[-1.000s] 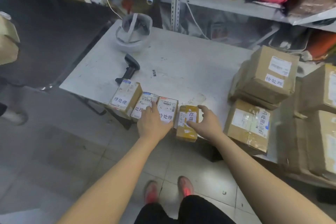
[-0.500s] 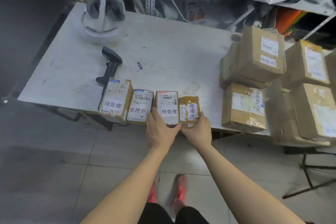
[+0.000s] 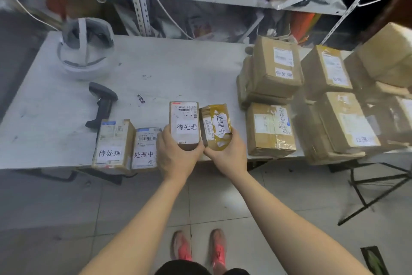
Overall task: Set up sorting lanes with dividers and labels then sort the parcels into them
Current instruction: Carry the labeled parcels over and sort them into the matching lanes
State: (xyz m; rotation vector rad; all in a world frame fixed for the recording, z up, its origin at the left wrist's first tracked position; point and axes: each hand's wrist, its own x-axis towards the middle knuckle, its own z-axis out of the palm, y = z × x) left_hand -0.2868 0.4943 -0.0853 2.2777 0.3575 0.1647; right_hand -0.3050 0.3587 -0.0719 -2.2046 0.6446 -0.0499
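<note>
The left hand [image 3: 176,154] grips the near end of a small brown parcel [image 3: 184,125] (its label reads 待处理). Just beside it, the right hand [image 3: 227,154] cups a yellow-taped parcel [image 3: 215,127], both at the tabletop [image 3: 178,74] front edge.

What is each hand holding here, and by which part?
The left hand grips the tall brown box by its near end; the right hand grips the yellow-taped parcel by its near end.

Right edge: cartons [image 3: 379,62] blurred, outermost cut off. Mid-table sticker [image 3: 140,99]: print unreadable. Near ends covered: white-labelled box [image 3: 184,123] by left hand [image 3: 176,156], yellow-taped parcel [image 3: 217,127] by right hand [image 3: 229,154].
</note>
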